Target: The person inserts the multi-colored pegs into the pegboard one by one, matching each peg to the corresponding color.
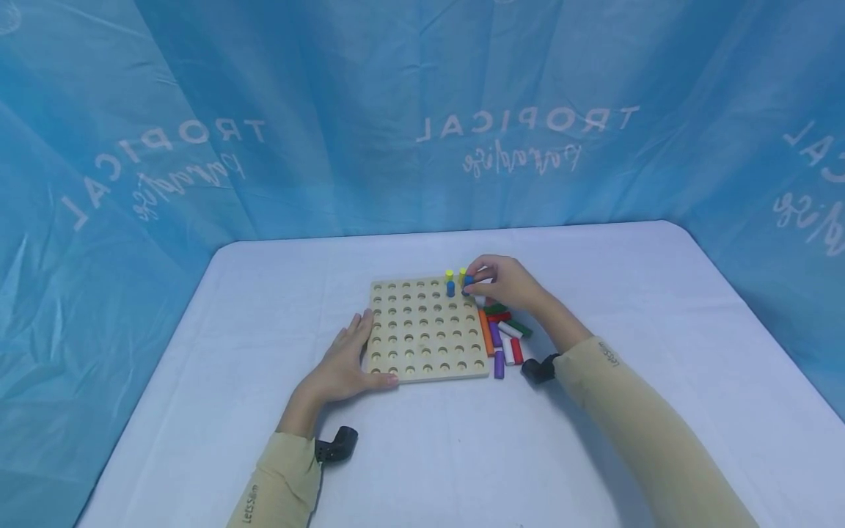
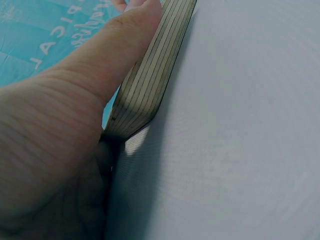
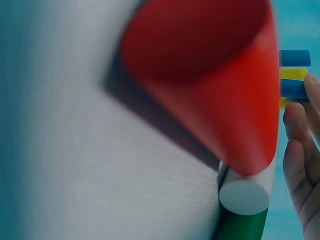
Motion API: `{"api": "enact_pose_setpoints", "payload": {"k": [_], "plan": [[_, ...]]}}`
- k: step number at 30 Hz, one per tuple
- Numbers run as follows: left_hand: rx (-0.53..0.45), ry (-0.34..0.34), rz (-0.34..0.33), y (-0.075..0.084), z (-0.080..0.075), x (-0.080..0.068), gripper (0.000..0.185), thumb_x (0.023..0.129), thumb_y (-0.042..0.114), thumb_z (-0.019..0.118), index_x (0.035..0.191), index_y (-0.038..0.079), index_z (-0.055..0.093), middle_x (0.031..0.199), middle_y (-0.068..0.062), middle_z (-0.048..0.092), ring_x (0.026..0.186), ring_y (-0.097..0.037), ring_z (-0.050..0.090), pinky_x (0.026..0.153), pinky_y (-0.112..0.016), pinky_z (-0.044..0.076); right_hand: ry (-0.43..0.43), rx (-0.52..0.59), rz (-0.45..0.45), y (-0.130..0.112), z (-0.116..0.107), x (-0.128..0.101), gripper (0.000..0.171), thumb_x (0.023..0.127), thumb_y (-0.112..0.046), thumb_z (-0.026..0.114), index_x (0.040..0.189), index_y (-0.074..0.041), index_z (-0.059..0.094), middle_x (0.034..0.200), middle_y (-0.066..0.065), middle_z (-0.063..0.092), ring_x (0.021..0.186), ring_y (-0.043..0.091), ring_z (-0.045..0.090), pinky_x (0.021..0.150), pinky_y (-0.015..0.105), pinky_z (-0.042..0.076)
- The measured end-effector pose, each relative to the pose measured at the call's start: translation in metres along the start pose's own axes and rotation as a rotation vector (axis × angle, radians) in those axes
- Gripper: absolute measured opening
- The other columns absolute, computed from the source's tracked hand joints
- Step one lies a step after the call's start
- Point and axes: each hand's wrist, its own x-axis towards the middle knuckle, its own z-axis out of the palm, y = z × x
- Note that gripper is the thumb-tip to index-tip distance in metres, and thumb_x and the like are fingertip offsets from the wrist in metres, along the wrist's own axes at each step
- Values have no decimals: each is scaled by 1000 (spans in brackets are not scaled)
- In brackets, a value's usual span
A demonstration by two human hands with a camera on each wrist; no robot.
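Fingers of the right hand (image 1: 505, 282) pinch a blue peg (image 1: 468, 282) at the far right corner of the wooden pegboard (image 1: 425, 330), at or just above a hole there; can't tell if it's seated. Left hand (image 1: 343, 367): fingers straight, flat on the desk (image 1: 264, 308) against the board's near left edge, thumb on the near rim, steadying, grasping nothing. The left wrist view shows the thumb pressed along the layered plywood side (image 2: 150, 75).

Progress, judging by the layout: early. Two pegs stand in the far row, a blue one (image 1: 450, 288) and the held one, each with a yellow peg (image 1: 449, 275) just behind or on top of it; can't tell which. The right wrist view shows blue and yellow bands stacked alternately (image 3: 294, 75) past the fingertips (image 3: 300, 150), which hints at stacking. Nearly every other hole on the board is bare.

Left to do: a loose pile of pegs (image 1: 503, 337) lies on the desk just beside the board's right edge, with orange, purple, red, white and green ones lying flat, some touching. A red peg (image 3: 210, 85) fills the right wrist view, with white and green ones under it. Most of the work looks to be ahead.
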Motion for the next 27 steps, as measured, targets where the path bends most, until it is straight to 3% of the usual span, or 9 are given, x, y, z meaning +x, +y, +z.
{"api": "enact_pose_setpoints", "payload": {"k": [10, 27], "plan": [[-7, -4, -7, 0, 0, 0, 134, 66, 64, 82, 161, 21, -2, 169, -3, -1, 156, -26, -6, 127, -53, 0, -4, -7, -18, 1, 1, 1, 22, 90, -25, 74, 109, -18, 65, 118, 7, 70, 83, 20, 71, 70, 33, 62], [-8, -9, -4, 1, -2, -1, 134, 66, 65, 82, 161, 21, -2, 169, -2, -2, 156, -26, -6, 126, -53, 0, -24, -14, -18, 3, 3, 0, 31, 86, -24, 78, 114, -19, 66, 115, 3, 68, 91, 19, 69, 74, 31, 62]]}}
